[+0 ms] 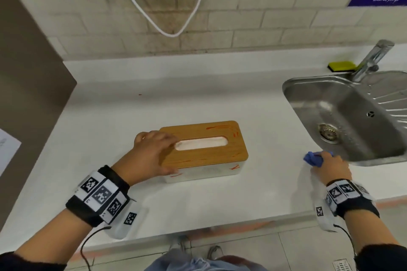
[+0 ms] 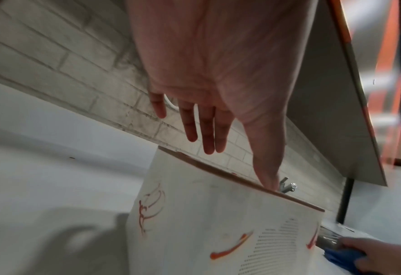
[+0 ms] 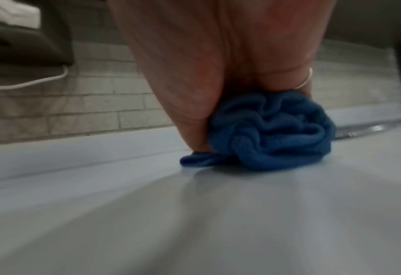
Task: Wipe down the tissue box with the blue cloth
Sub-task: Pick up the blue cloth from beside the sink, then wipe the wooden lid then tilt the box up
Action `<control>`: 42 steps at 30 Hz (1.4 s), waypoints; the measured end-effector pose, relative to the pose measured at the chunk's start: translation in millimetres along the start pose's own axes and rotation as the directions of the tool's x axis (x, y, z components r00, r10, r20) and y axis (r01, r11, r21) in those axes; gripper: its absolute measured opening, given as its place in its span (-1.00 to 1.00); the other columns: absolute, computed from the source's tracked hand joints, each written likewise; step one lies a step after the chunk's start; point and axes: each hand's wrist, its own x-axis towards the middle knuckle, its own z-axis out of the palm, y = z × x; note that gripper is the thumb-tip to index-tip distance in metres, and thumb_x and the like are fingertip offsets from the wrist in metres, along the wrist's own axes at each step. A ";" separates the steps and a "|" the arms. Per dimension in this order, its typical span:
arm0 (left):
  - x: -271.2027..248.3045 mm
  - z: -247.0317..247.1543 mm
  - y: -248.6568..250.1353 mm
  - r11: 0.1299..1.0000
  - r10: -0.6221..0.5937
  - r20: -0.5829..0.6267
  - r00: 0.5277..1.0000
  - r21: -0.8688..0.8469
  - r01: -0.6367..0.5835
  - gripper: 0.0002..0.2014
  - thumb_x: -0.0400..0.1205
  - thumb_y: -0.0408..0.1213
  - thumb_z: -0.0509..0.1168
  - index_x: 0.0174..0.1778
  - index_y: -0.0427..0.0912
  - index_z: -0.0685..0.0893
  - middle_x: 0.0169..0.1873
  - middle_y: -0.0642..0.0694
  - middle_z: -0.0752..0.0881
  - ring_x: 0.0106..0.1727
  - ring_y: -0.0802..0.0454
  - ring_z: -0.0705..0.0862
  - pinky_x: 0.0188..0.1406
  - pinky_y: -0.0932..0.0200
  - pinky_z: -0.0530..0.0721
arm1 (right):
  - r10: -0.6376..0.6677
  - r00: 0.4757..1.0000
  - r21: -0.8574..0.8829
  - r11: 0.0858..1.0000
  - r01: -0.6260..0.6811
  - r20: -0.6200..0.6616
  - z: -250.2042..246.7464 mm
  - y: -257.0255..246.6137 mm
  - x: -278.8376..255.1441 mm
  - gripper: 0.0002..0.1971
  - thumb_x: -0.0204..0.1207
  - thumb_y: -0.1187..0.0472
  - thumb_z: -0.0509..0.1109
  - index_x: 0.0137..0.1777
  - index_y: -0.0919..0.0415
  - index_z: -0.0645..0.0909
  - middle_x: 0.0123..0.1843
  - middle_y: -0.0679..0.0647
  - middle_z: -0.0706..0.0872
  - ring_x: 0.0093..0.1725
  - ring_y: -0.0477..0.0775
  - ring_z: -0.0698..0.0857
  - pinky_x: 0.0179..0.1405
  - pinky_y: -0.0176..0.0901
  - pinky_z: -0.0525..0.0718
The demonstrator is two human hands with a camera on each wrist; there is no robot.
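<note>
The tissue box [image 1: 220, 156] [image 2: 206, 223] has a wooden lid with a slot, a white body and orange marks. It stands on the white counter [image 1: 110, 116] in the middle. My left hand [image 1: 154, 152] [image 2: 218, 111] lies over the box's left end, fingers straight above the lid and thumb touching the lid's front edge. My right hand [image 1: 330, 166] [image 3: 218, 55] [image 2: 378, 254] grips the bunched blue cloth [image 1: 312, 158] [image 3: 272, 134] [image 2: 343, 256]. The cloth rests on the counter to the right of the box, by the sink's front left corner.
A steel sink [image 1: 308, 86] with a faucet [image 1: 372, 59] fills the right side. A yellow sponge [image 1: 341, 65] lies behind it. A white cord [image 1: 176, 28] hangs on the tiled wall. A brown panel [image 1: 28, 72] bounds the counter at the left. The counter's front edge runs just below my wrists.
</note>
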 end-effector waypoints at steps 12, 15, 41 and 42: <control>10.4 13.0 -21.4 0.984 0.172 -0.042 0.984 0.051 -0.170 -0.14 0.16 0.40 0.37 0.39 0.22 0.36 0.35 0.22 0.39 0.42 0.29 0.13 0.47 0.07 -0.21 | -0.227 0.928 0.782 0.501 0.371 -0.295 -19.7 -97.9 -137.5 -0.77 0.49 0.22 0.25 0.14 0.07 0.49 -0.08 -0.06 0.64 -0.13 -0.21 0.63 -0.15 -0.26 0.58; 5.8 11.2 -29.5 0.989 0.150 -0.111 0.982 0.031 -0.147 -0.15 0.08 0.47 0.35 0.31 0.26 0.45 0.33 0.31 0.36 0.45 0.32 0.07 0.49 0.01 -0.29 | -0.376 0.870 0.705 0.519 0.483 -0.319 -2.1 -130.5 -144.7 -0.61 0.44 0.29 0.26 0.23 -0.08 0.47 0.04 -0.13 0.68 -0.15 -0.31 0.65 -0.16 -0.48 0.60; 12.7 5.3 -36.6 0.957 0.256 -0.085 0.963 0.160 -0.240 -0.28 0.02 0.53 0.30 0.04 0.24 0.60 0.38 0.21 0.48 0.60 0.03 0.02 0.47 -0.27 -0.43 | -0.916 0.386 0.103 0.376 0.921 -0.107 29.4 -190.1 -157.8 -0.53 0.14 0.54 0.47 0.06 0.16 0.72 0.18 0.24 0.74 0.16 0.35 0.69 0.11 0.23 0.66; 12.6 4.8 -36.1 0.956 0.256 -0.079 0.963 0.169 -0.241 -0.29 0.04 0.52 0.31 0.05 0.24 0.59 0.38 0.20 0.49 0.59 0.02 0.02 0.47 -0.27 -0.44 | -0.894 0.432 0.097 0.422 0.901 -0.120 20.6 -176.6 -149.1 -0.53 0.13 0.56 0.49 0.04 0.17 0.72 0.18 0.24 0.75 0.16 0.34 0.69 0.12 0.22 0.65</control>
